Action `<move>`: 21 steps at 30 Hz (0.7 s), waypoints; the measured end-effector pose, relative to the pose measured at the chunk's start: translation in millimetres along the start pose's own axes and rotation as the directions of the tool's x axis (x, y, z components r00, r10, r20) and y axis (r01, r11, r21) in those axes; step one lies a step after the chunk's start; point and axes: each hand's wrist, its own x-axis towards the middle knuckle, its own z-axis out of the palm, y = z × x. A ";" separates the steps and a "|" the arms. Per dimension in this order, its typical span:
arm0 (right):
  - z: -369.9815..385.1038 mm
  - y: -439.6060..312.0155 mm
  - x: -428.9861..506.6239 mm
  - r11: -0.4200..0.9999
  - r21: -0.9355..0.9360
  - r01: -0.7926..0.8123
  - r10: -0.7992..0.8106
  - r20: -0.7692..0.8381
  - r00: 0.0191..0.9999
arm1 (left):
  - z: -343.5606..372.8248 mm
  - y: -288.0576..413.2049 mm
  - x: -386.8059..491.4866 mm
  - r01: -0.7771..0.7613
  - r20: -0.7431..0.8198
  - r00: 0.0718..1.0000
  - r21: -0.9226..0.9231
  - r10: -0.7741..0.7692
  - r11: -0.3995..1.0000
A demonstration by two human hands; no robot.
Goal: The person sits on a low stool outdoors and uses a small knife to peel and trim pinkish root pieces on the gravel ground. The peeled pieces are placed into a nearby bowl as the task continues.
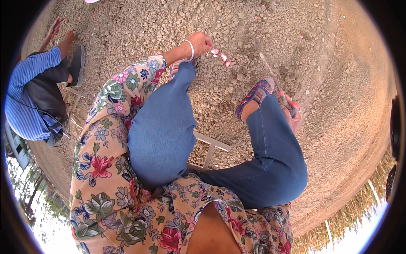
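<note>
My left hand (200,43), with a white bangle (191,49) on the wrist, is low over the crumbly soil, fingers drawn together; whether something is pinched in them is hard to see. Just right of its fingertips, several small pink-and-white pieces (224,57) lie in a short row on the soil. Beside my right shoe, my right hand (291,111) grips the dark handle (293,109) of a long thin tool. Its narrow shaft (272,71) slants up and to the left across the soil, and its tip is hard to tell from the ground.
My patterned shoes (258,95) rest on the soil. A low metal seat frame (212,143) shows between my legs. At the left, a person in a striped blue top (31,82) sits low, holding a thin tool. More pink bits (301,36) are scattered on the ground.
</note>
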 end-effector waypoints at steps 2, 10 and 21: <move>6.3 -1.3 15.4 0.999 -0.051 -0.006 0.009 0.060 0.998 | 38.1 0.1 15.7 -0.071 0.018 0.997 0.175 0.069 0.982; 36.9 -11.7 22.8 0.994 -0.058 -0.090 0.095 0.094 0.991 | 87.9 -3.4 34.5 -0.026 -0.002 1.000 0.255 0.028 0.967; 5.2 -81.4 -7.8 0.979 -0.201 0.024 0.001 0.125 0.992 | 5.9 -31.6 -32.1 0.203 -0.408 0.849 -0.333 -0.335 0.921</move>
